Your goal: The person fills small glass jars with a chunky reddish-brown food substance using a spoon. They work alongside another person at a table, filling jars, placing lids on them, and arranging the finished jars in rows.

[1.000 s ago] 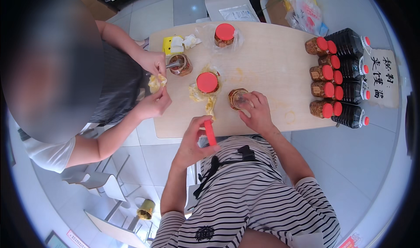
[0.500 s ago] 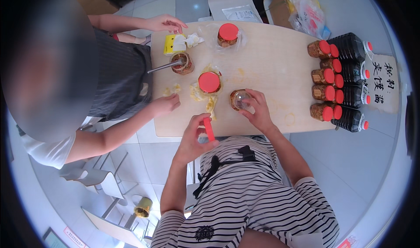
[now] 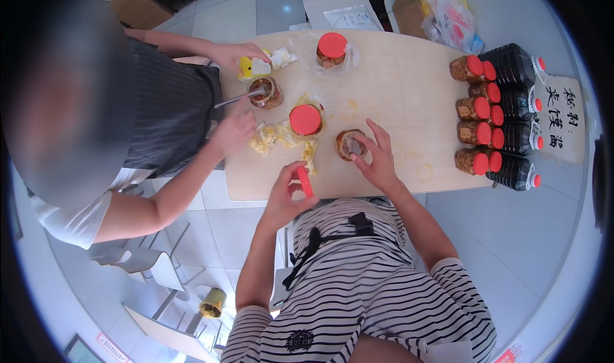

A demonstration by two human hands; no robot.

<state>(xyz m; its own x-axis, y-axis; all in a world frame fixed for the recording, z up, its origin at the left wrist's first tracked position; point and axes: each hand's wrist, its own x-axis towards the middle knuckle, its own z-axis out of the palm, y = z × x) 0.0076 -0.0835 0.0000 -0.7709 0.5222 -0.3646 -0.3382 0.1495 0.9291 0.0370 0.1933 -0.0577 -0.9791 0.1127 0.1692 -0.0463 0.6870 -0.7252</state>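
Note:
My left hand (image 3: 288, 193) is closed around a red screw lid (image 3: 304, 182), held on edge over the table's near side. An open glass jar of reddish-brown sauce (image 3: 346, 144) stands to its right. At that jar's right rim is my right hand (image 3: 376, 158), fingers spread, thumb and fingertips at the mouth. Something translucent and round shows in the mouth; its exact kind is unclear. Just left of the jar, a red-lidded jar (image 3: 306, 120) sits on crumpled yellowish wrapping (image 3: 309, 153).
Across the left side, a co-worker's hand (image 3: 236, 129) is beside an open jar (image 3: 267, 94) with a spoon; the other touches a yellow tissue pack (image 3: 252, 67). Another red-lidded jar (image 3: 331, 49) stands in plastic at the back. Several filled jars (image 3: 472, 133) and dark jugs (image 3: 515, 101) line the right edge.
The co-worker's near hand has moved up toward the spoon, and the far hand down onto the tissue pack. My right fingers have spread apart; the translucent round thing sits lower at the jar's mouth.

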